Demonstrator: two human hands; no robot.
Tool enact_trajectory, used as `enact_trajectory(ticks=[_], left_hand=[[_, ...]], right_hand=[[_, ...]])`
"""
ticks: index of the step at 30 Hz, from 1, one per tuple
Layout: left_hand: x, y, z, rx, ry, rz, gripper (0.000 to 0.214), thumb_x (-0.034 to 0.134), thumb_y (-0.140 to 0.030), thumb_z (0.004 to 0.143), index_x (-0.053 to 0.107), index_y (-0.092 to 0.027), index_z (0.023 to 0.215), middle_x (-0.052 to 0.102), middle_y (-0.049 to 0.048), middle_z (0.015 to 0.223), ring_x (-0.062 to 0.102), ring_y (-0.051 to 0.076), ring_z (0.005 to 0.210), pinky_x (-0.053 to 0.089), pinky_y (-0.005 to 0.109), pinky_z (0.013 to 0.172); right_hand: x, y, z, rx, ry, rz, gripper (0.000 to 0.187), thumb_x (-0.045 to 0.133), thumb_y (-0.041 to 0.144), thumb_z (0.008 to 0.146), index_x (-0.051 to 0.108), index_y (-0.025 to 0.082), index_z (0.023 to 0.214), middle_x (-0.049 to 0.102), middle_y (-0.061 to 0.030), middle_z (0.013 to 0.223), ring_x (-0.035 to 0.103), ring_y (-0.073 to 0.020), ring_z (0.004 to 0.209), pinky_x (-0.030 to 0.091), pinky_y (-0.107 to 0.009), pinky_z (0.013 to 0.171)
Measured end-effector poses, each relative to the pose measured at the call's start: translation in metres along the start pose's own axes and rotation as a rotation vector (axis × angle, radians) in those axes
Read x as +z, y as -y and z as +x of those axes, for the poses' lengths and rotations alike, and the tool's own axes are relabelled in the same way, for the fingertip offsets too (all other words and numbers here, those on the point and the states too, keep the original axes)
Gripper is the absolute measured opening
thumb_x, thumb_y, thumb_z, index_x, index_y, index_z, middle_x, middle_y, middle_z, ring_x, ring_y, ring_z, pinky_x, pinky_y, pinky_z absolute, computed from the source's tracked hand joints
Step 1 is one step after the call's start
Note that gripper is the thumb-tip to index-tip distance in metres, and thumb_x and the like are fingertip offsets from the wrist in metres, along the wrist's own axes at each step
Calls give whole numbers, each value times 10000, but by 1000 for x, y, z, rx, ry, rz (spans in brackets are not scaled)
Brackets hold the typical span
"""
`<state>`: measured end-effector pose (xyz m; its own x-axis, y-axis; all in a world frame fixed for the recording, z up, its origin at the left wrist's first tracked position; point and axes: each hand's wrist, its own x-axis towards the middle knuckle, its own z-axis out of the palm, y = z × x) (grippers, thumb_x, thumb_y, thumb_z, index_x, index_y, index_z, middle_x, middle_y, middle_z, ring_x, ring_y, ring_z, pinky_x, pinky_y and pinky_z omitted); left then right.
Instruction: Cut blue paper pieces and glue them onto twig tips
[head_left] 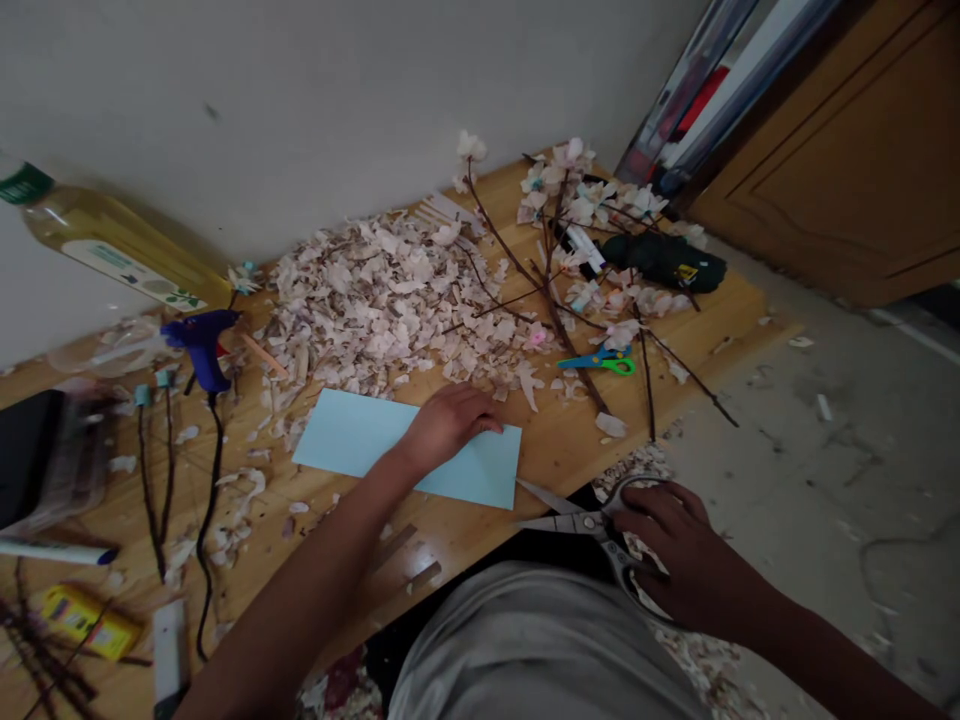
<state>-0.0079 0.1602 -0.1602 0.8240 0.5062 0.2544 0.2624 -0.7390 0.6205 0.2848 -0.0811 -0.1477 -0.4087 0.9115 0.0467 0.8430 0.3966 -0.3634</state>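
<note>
My left hand (448, 422) rests palm down on a light blue sheet of paper (352, 437) that lies flat on the low wooden board (540, 450); its fingers are curled together on the sheet. My right hand (686, 560) grips the handles of grey metal scissors (570, 515). The blades are spread apart and point at the paper's right edge, close to its lower right corner.
A big heap of pale paper scraps (390, 290) lies behind the sheet. Brown twigs with paper blossoms (570, 210) and small blue-green scissors (600, 362) lie to the right. A blue glue gun (201, 342), an oil bottle (112, 245), a marker (52, 551) sit at left. Concrete floor (825, 440) lies right.
</note>
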Motion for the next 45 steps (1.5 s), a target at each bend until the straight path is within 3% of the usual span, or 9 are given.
enact_trajectory(ticks=[8,11,15,19,28,34,45], left_hand=[[-3,2,-9,111,-159,-4,266,600,-418,1007,697,-184,925,685,81,984,638,211,944,497,340,856],[-1,2,-9,107,-120,35,294,601,-465,993,687,-184,1004,702,84,1029,649,223,979,498,357,888],[0,-1,-7,51,-15,169,541,620,-600,913,646,-164,1233,689,115,1129,632,276,1057,489,404,927],[-2,-1,-6,45,41,152,396,626,-530,946,694,-190,1137,684,91,1104,624,256,1049,470,387,935],[-2,1,-8,100,-12,19,199,634,-383,995,682,-190,991,677,64,1011,604,215,967,444,342,879],[-6,0,-8,46,41,-144,216,556,-361,1049,662,-195,959,698,54,983,621,197,980,421,339,887],[-6,0,-8,54,-5,-253,258,491,-377,1071,607,-199,926,690,56,919,618,207,923,430,348,867]], right_hand=[[7,1,-9,22,-4,23,515,564,84,716,547,184,1221,525,-176,1235,510,-377,1159,388,-538,974],[8,0,-13,40,-5,30,509,573,93,707,557,190,1207,530,-166,1226,512,-374,1155,394,-523,969],[7,0,-15,42,2,24,481,569,90,731,559,178,1204,529,-171,1221,515,-374,1136,403,-533,955],[6,3,-13,41,-15,26,467,564,87,746,560,179,1204,525,-171,1221,516,-368,1126,407,-537,951],[5,2,-11,65,1,40,500,565,91,742,541,206,1229,515,-158,1246,503,-360,1153,445,-540,944],[8,-2,-9,16,-1,31,478,564,94,723,552,192,1191,519,-166,1231,512,-363,1134,466,-552,928],[3,-6,-8,24,-27,-11,477,548,94,724,564,185,1192,541,-172,1235,543,-355,1148,506,-511,921]])
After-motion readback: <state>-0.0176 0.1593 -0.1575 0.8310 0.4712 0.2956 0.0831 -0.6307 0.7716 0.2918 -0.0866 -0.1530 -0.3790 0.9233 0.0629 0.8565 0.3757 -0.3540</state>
